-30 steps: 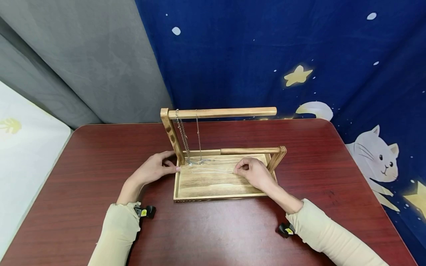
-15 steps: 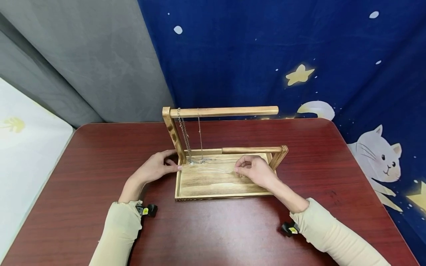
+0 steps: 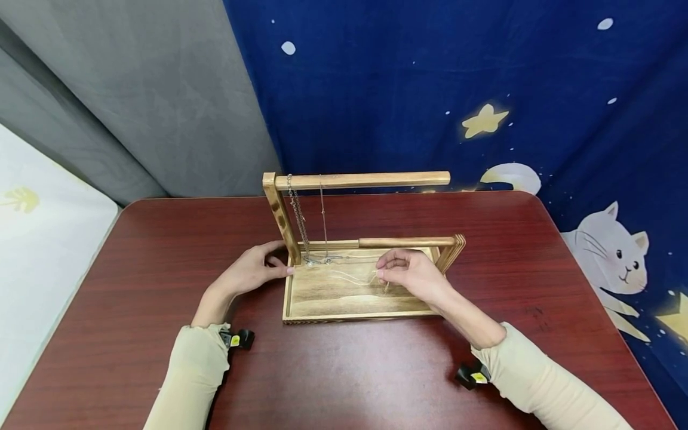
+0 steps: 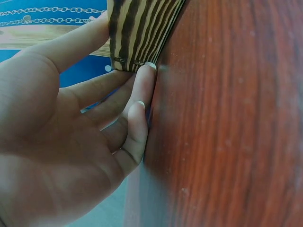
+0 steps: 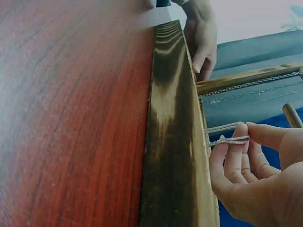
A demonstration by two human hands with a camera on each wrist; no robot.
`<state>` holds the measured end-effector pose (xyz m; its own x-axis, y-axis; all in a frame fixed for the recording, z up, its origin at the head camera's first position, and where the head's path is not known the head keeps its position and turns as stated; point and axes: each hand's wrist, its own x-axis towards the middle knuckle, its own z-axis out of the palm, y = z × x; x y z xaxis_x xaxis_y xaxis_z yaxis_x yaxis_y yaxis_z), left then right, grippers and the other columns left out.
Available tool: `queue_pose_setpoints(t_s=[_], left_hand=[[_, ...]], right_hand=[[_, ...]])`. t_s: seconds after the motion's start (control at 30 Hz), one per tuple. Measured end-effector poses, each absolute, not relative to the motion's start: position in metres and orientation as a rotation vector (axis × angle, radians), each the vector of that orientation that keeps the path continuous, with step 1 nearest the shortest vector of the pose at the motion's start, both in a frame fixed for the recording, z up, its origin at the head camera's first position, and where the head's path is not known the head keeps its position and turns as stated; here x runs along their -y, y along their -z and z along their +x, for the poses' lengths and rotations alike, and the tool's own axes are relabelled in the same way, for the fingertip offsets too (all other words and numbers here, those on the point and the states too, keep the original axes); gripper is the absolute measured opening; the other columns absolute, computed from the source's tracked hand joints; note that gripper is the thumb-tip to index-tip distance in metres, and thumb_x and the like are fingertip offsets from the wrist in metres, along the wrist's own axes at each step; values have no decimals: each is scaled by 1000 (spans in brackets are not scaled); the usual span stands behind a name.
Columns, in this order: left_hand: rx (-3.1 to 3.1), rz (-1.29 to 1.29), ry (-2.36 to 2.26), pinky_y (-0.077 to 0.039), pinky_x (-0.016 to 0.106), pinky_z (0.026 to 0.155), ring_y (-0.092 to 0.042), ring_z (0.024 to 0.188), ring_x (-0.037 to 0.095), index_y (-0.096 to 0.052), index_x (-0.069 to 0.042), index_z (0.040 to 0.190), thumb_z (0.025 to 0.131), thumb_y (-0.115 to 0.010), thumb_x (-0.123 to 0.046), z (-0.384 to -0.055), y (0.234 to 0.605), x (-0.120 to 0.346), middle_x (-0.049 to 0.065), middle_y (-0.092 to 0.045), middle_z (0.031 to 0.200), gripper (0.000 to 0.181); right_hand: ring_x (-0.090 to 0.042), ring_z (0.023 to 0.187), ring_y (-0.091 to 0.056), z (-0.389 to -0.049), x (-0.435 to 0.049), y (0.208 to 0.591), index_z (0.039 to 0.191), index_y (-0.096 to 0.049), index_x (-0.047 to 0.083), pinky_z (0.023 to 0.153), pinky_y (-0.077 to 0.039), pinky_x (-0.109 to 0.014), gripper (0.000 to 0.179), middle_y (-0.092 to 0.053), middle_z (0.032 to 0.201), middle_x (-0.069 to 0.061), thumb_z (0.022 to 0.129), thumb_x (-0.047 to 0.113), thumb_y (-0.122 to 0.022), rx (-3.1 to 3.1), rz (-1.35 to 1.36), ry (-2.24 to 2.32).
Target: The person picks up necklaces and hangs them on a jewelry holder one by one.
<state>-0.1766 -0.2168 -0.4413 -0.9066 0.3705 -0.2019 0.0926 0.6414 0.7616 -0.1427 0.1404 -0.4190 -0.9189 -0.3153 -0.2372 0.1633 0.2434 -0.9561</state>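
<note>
A wooden jewelry stand (image 3: 333,319) with a tray base stands on the table. My left hand (image 3: 247,273) holds its left end, thumb at the tray rim and fingers against the outside, as the left wrist view shows. Between thumb and fingertips my right hand (image 3: 415,278) pinches a thin silver chain (image 5: 224,127), doubled in the right wrist view. The rest of this chain trails leftward over the tray floor in the head view. Several chain necklaces (image 3: 298,215) hang bunched near the left end of the upper bar, with a thinner necklace (image 3: 323,218) to their right.
The upper bar (image 3: 376,180) runs right from the left post (image 3: 282,221) and ends free. A lower bar (image 3: 405,242) ends at a short right post (image 3: 450,254), close behind my right hand. The dark red table (image 3: 344,376) extends in front; curtains hang behind.
My right hand keeps its pinch on the silver chain. The chain's trailing part has slid right and now curves, with a short end hanging below the fingers. My left hand stays on the stand.
</note>
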Motion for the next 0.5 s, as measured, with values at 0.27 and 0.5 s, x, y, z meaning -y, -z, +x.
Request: queue_pose_setpoints(t_s=[0.27,0.5], left_hand=[[-2520,374,-1156,-46,37,84,-66,87,15,-44,1,147,90,-75,-29,-177,443,216,4,-73,90,72],[-2526,386,-1159,-46,37,83,-66,87,16,-43,0,148,90,-75,-28,-177,443,218,5,-72,90,72]], right_hand=[[-19,85,-68,-135,-141,404,111,-66,-6,80,-54,-38,29,-70,94,-13,89,10,-74,-2042,-131,1757],[-16,86,-66,-128,-141,387,103,-69,0,78,-53,-33,19,-70,95,-8,87,8,-75,-1974,-190,1810]])
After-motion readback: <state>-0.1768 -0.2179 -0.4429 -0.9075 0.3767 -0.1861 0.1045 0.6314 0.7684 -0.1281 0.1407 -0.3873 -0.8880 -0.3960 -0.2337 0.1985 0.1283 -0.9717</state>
